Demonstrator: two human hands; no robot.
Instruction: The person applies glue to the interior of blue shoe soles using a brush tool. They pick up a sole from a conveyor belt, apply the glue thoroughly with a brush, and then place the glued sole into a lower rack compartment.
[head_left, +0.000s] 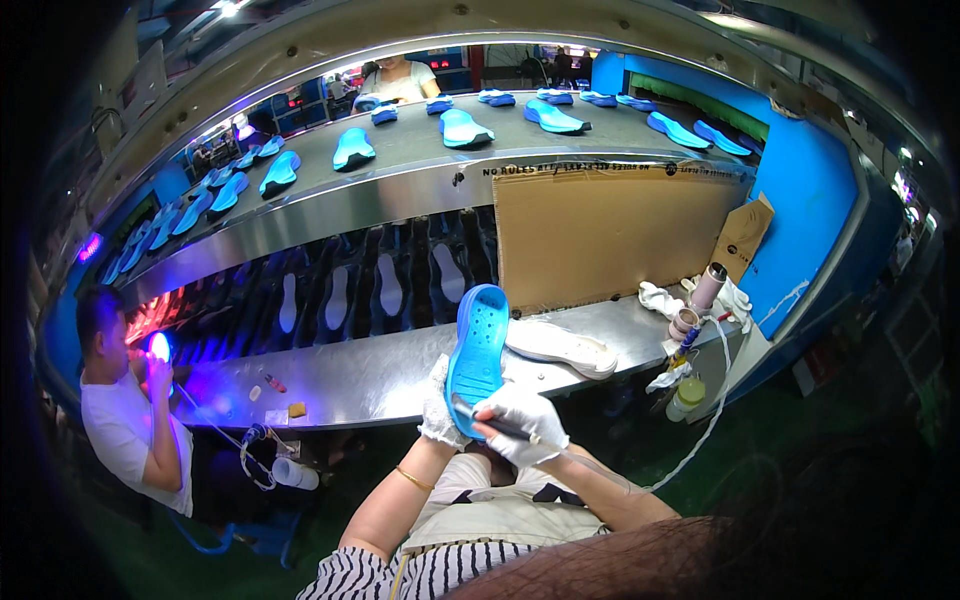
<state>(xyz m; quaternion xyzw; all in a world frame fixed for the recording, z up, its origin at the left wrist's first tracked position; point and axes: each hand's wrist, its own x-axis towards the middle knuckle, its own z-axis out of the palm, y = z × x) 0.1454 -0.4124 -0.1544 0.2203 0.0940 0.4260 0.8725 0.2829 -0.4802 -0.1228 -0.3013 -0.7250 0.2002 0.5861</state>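
My left hand (437, 408), in a white knit glove, is closed round the side and heel of a blue shoe sole (477, 345), which stands tilted up with its grooved, holed face toward me. Gripped in my gloved right hand (532, 420) is a dark pen-shaped tool (497, 424). Its tip meets the sole near the heel; what kind of tool it is cannot be made out. Just behind the sole, a white shoe piece (562, 347) lies on the metal bench (400, 385).
Blue and light-blue soles (463, 128) ride on the conveyor belt (405, 150) beyond. Below it, dark racks carry pale sole shapes (390, 284) beside a cardboard sheet (600, 240). A pink bottle (708, 287) and white cloths stand right. At left a co-worker (130, 405) holds something glowing.
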